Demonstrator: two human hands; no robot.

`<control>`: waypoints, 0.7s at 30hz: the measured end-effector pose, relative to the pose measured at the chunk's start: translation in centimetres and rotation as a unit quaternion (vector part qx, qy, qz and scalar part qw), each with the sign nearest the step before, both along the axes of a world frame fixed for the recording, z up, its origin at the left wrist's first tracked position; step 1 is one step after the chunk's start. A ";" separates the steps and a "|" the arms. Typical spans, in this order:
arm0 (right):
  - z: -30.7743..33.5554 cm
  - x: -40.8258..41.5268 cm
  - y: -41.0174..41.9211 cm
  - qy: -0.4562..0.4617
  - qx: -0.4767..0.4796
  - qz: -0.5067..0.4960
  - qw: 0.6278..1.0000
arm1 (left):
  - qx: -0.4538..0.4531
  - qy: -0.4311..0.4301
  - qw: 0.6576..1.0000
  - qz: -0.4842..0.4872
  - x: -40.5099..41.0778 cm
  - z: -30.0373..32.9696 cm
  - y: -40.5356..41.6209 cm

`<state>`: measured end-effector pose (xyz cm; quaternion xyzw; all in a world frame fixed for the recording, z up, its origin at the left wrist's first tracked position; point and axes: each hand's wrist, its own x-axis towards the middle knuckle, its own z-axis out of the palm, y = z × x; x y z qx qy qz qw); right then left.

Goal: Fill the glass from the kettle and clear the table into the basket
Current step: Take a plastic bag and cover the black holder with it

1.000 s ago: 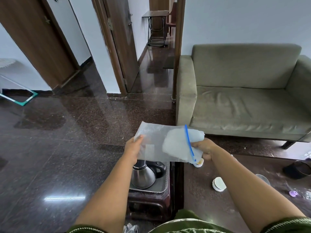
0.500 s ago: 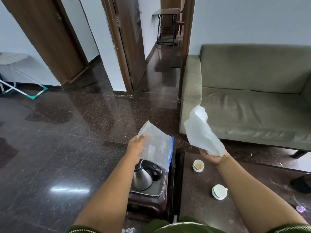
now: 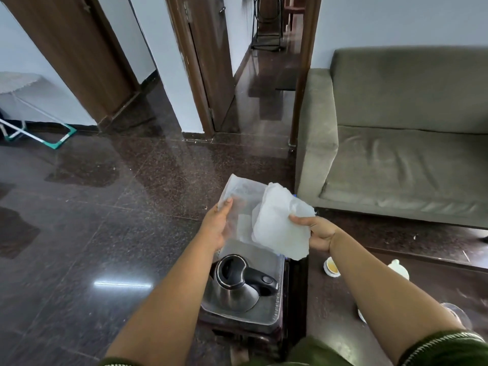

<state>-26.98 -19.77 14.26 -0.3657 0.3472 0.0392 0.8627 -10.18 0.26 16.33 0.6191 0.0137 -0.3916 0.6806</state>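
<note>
My left hand (image 3: pixel 217 224) grips the left edge of a clear zip bag (image 3: pixel 241 204) held up over the kettle. My right hand (image 3: pixel 318 232) holds a white paper sheet (image 3: pixel 280 225) that overlaps the bag's right side. Below them a steel kettle (image 3: pixel 235 286) with a black lid and handle stands on a grey tray (image 3: pixel 269 311) on a small dark stool. To the right, on the dark table (image 3: pixel 435 281), are a small cup of yellowish liquid (image 3: pixel 331 266), a white cup (image 3: pixel 398 268) and a clear glass (image 3: pixel 458 313) partly hidden by my right arm. No basket is visible.
A grey-green sofa (image 3: pixel 401 143) stands behind the table at the right. Polished dark floor (image 3: pixel 105 220) spreads to the left. An open doorway (image 3: pixel 266 75) leads to another room ahead. A white and green folding rack (image 3: pixel 31 128) stands at the far left wall.
My right hand has brought the white paper sheet down and left, back against the bag. The left hand keeps hold of the bag. The view has tilted down a little.
</note>
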 end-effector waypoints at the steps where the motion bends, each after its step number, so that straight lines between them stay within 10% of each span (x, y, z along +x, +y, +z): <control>1: -0.5 1.1 0.2 0.018 -0.008 0.000 1.000 | 0.013 0.007 1.000 0.003 0.8 -0.8 0.1; 9: -9.5 7.2 2.3 0.217 -0.149 -0.043 0.964 | 0.278 -0.214 0.928 -0.124 5.9 -11.0 1.4; 14: -15.4 9.5 4.4 0.346 -0.360 0.068 0.864 | 0.343 -0.244 0.868 -0.263 7.2 -16.2 1.9; 21: -20.9 9.9 6.8 0.300 -0.489 0.057 0.817 | 0.356 -0.301 0.818 -0.337 7.6 -21.3 3.0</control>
